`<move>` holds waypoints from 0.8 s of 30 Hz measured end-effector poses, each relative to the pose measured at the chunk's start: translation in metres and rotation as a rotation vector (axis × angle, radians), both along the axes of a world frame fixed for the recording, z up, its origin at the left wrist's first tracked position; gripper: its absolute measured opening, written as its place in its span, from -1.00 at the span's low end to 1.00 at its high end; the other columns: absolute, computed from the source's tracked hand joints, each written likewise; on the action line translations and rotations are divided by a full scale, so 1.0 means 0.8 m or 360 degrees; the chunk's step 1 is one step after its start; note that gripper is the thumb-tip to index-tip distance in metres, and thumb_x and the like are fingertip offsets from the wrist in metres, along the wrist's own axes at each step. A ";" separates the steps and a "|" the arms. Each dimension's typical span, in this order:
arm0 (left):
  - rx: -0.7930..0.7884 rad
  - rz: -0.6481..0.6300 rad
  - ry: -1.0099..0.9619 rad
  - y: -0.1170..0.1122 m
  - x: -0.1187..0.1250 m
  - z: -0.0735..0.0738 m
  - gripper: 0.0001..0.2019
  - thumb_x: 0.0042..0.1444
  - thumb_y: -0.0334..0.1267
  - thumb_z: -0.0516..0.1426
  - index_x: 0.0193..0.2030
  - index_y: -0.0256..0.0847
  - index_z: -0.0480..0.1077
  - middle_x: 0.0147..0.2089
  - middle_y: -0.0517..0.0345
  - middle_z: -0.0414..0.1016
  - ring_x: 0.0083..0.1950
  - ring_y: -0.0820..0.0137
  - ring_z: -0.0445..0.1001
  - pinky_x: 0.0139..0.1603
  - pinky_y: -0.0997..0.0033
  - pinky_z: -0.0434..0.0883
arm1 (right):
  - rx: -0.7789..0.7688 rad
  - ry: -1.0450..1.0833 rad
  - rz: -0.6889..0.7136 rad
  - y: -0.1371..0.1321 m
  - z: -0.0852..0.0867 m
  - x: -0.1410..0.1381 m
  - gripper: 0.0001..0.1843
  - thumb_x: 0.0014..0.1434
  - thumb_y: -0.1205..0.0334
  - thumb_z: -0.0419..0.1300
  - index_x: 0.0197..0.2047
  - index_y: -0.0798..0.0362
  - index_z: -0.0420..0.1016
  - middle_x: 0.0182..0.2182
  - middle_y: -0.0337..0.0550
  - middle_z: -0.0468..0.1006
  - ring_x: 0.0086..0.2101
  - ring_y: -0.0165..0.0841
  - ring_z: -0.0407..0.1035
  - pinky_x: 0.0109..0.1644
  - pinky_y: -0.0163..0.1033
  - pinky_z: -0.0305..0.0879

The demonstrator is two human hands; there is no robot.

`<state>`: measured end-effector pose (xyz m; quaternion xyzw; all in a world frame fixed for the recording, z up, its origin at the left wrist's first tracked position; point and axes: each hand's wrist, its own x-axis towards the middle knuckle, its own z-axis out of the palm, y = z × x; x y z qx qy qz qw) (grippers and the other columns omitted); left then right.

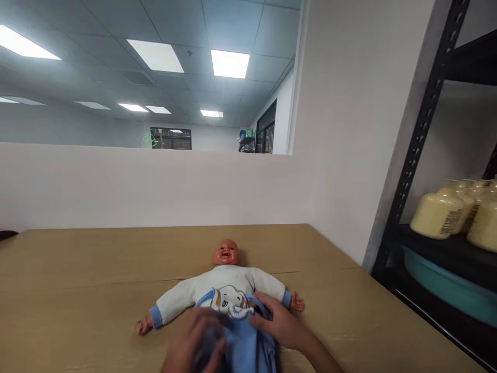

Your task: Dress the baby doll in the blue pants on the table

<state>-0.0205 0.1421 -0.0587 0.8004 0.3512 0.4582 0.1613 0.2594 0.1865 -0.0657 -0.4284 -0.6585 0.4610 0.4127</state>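
Note:
A baby doll point(227, 254) lies on its back on the table, its head away from me and both arms spread wide. It wears a white long-sleeved top point(202, 285) with blue cuffs and a cartoon face on the chest. A blue cloth garment point(244, 342) with a strap-like edge covers the doll's lower body. My right hand point(277, 321) has the garment's upper right edge between thumb and fingers. Over its left side is my left hand point(194, 339), blurred by motion, with fingers bent near the cloth; its grip is unclear. The doll's legs are hidden.
The brown table point(97, 259) meets a low white wall point(155, 189) at the back. On the right stands a black metal shelf point(411, 155) with several cream-coloured bottles point(437, 215) and a teal basin point(446, 285) below them.

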 end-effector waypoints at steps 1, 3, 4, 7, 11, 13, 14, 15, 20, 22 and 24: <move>-0.0071 0.0235 -0.0143 0.005 -0.006 0.005 -0.75 0.39 0.06 0.18 0.04 0.02 0.46 0.09 -0.04 0.54 0.14 -0.01 0.47 0.21 0.03 0.39 | -0.0043 0.0086 -0.0095 0.003 -0.004 -0.001 -0.12 0.04 -0.45 0.43 0.21 0.01 0.55 0.23 0.07 0.56 0.30 0.10 0.32 0.47 0.10 0.13; -0.0301 0.0492 -0.0317 0.017 -0.014 0.008 -0.63 0.31 0.17 0.22 0.03 -0.05 0.43 0.07 -0.06 0.51 0.11 -0.05 0.44 0.21 -0.02 0.36 | -0.0089 0.0278 -0.0203 0.013 -0.013 -0.009 -0.07 0.06 -0.54 0.35 0.26 -0.02 0.48 0.27 0.08 0.54 0.33 0.07 0.30 0.49 0.10 0.12; -0.0451 0.0496 -0.0326 0.025 -0.017 0.006 -0.57 0.28 0.23 0.22 -0.01 -0.07 0.42 0.03 -0.06 0.50 0.07 -0.04 0.44 0.17 -0.01 0.36 | -0.0075 0.0336 -0.0206 0.018 -0.016 -0.013 -0.10 0.09 -0.55 0.32 0.23 -0.04 0.48 0.21 0.06 0.58 0.28 0.05 0.36 0.44 0.09 0.19; -0.0833 0.0217 -0.0240 0.041 -0.023 0.000 -0.50 0.25 0.34 0.18 -0.14 -0.09 0.37 -0.11 0.06 0.43 -0.06 0.06 0.42 0.05 0.12 0.37 | 0.0028 0.0312 -0.0117 0.029 -0.020 -0.021 -0.30 0.18 -0.46 0.32 0.10 -0.07 0.50 -0.03 -0.05 0.67 0.06 -0.02 0.50 0.27 0.05 0.38; -0.0961 -0.0019 -0.0249 0.048 -0.033 0.002 -0.49 0.17 0.32 0.26 -0.15 -0.10 0.34 -0.17 0.19 0.32 -0.11 0.19 0.35 -0.02 0.27 0.34 | 0.0055 0.0138 0.0018 0.031 -0.013 -0.008 -0.36 0.19 -0.37 0.37 0.05 0.00 0.60 0.05 -0.01 0.66 0.19 0.01 0.44 0.38 0.04 0.25; -0.1018 -0.0005 -0.0245 0.049 -0.039 0.006 -0.47 0.11 0.32 0.31 -0.15 -0.11 0.36 -0.21 0.22 0.31 -0.15 0.21 0.32 -0.05 0.29 0.31 | 0.0000 0.0036 0.0076 0.030 -0.009 0.003 -0.35 0.16 -0.35 0.40 0.04 0.03 0.64 0.08 0.01 0.66 0.20 0.05 0.42 0.38 0.05 0.23; -0.1062 -0.0014 -0.0226 0.049 -0.041 0.008 -0.47 0.10 0.32 0.32 -0.17 -0.12 0.38 -0.23 0.23 0.31 -0.16 0.21 0.32 -0.07 0.29 0.30 | -0.0028 -0.0021 0.0074 0.028 -0.008 0.007 -0.35 0.15 -0.36 0.40 0.01 0.04 0.66 0.03 0.01 0.68 0.16 0.07 0.45 0.33 0.05 0.27; -0.1108 -0.0045 -0.0205 0.049 -0.043 0.011 -0.47 0.09 0.32 0.31 -0.20 -0.12 0.41 -0.25 0.22 0.33 -0.15 0.20 0.33 -0.07 0.29 0.29 | -0.0055 -0.0078 0.0059 0.027 -0.006 0.010 -0.35 0.14 -0.38 0.39 -0.05 0.05 0.68 -0.04 -0.01 0.70 0.09 0.08 0.48 0.26 0.04 0.33; -0.1242 -0.0297 -0.0479 0.041 -0.035 0.025 -0.51 0.09 0.31 0.34 -0.16 -0.10 0.58 -0.13 0.12 0.52 0.08 0.02 0.42 0.12 0.21 0.38 | -0.0033 -0.0002 0.0026 0.029 -0.009 0.007 -0.40 0.16 -0.38 0.37 -0.10 0.01 0.65 -0.16 -0.11 0.65 -0.05 -0.03 0.47 0.10 -0.07 0.36; -0.1204 -0.0313 -0.0733 0.040 -0.026 0.025 -0.51 0.11 0.27 0.35 -0.04 -0.06 0.56 0.00 0.12 0.56 0.23 0.01 0.40 0.24 0.23 0.37 | 0.0048 0.0179 -0.0041 0.036 -0.013 0.000 -0.39 0.16 -0.39 0.36 -0.02 -0.04 0.58 -0.10 -0.13 0.62 0.03 -0.06 0.43 0.16 -0.10 0.33; -0.1172 -0.0260 -0.0926 0.044 -0.019 0.017 -0.52 0.14 0.25 0.36 -0.03 -0.07 0.51 0.02 0.13 0.57 0.20 0.09 0.45 0.21 0.29 0.39 | 0.0112 0.0230 -0.0113 0.048 -0.020 -0.008 -0.39 0.19 -0.42 0.32 -0.03 -0.06 0.50 -0.14 -0.15 0.59 0.00 -0.09 0.42 0.14 -0.11 0.33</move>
